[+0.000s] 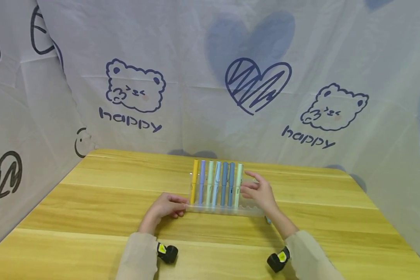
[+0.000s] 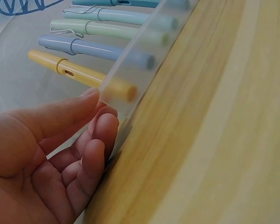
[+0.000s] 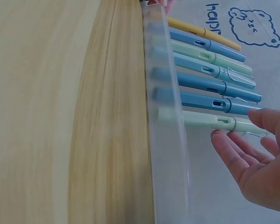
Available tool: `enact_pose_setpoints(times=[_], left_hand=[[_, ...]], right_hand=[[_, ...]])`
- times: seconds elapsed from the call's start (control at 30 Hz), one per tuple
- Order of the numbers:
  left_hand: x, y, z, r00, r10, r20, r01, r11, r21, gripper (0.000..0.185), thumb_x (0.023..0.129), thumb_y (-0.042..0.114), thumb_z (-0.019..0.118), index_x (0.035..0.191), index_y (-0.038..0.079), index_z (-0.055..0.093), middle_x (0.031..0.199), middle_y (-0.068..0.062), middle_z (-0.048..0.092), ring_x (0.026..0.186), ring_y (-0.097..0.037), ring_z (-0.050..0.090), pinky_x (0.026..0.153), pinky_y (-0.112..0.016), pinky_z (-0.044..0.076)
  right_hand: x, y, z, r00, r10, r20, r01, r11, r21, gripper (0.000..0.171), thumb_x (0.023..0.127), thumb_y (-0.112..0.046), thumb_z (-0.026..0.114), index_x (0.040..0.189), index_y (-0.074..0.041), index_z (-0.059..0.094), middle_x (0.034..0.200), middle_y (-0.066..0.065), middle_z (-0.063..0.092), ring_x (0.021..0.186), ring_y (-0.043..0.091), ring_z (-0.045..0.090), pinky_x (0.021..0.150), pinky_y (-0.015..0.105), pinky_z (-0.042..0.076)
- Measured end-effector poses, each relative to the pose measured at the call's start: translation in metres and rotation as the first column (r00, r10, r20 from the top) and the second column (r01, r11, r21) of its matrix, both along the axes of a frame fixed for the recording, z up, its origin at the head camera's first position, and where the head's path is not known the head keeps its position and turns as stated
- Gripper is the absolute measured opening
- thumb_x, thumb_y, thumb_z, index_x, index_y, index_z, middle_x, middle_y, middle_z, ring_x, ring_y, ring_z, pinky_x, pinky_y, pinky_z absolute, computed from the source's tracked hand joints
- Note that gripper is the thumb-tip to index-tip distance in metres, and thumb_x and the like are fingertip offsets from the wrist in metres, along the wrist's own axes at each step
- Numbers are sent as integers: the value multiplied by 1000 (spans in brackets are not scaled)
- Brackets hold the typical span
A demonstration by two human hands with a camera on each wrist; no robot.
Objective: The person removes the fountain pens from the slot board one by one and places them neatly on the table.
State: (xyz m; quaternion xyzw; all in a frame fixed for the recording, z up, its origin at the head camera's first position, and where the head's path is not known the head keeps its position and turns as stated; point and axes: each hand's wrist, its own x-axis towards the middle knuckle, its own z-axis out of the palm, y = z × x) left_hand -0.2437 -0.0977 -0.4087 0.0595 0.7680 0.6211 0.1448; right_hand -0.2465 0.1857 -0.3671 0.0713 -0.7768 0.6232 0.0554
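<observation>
The clear pen rack (image 1: pixel 224 210) sits just below the middle of the head view, on the wooden table (image 1: pixel 91 202), with seven pens leaning in a row in its scalloped slots. From the left of the frame they run yellow pen (image 1: pixel 194 181), lilac, mint, pale blue, two deeper blues, and the pale green pen (image 1: pixel 237 186) at the right end. The rack looks like thin transparent plastic: light, stiff and smooth, so I judge it would slide easily on the table and tip if pushed high up. The pens are slim, hard plastic with metal clips, light and a little slick; I think the barrel just below the cap is the surest place to pinch one, lifting it along its length so it does not knock its neighbours.

My left hand (image 1: pixel 166 207) rests at the rack's left end, low centre-left in the head view. In the left wrist view, the thumb and curled fingers (image 2: pixel 100 140) press against the rack's clear edge beside the yellow pen's tip, steadying it more than clamping it.

My right hand (image 1: pixel 260 192) is loose and holds nothing. In the right wrist view, lower right of the frame, its fingers (image 3: pixel 233 151) are spread and nearly straight, just beside the pale green pen and apart from it.

Behind the table hangs a pale cloth backdrop (image 1: pixel 210 77) printed with bears, hearts and the word "happy".
</observation>
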Motion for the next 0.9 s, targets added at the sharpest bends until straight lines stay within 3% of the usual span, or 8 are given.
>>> enact_pose_setpoints(times=[0.5,0.9], left_hand=[[0,1,-2,1000,14,0,-14,1000,3,22,84,0,59,103,-11,61,77,-11,66,58,-10,57,52,-22,47],[-1,-1,-2,1000,-3,-3,4,1000,18,23,84,1,59,103,-11,61,75,-10,65,57,-10,57,51,-22,47]], right_hand=[[-9,-10,-6,999,-46,-3,46,998,38,56,78,10,60,130,4,40,90,29,61,79,35,62,66,42,51],[-14,-12,-14,997,-74,-30,75,997,25,52,74,14,62,124,6,46,85,25,63,71,29,64,59,30,52]])
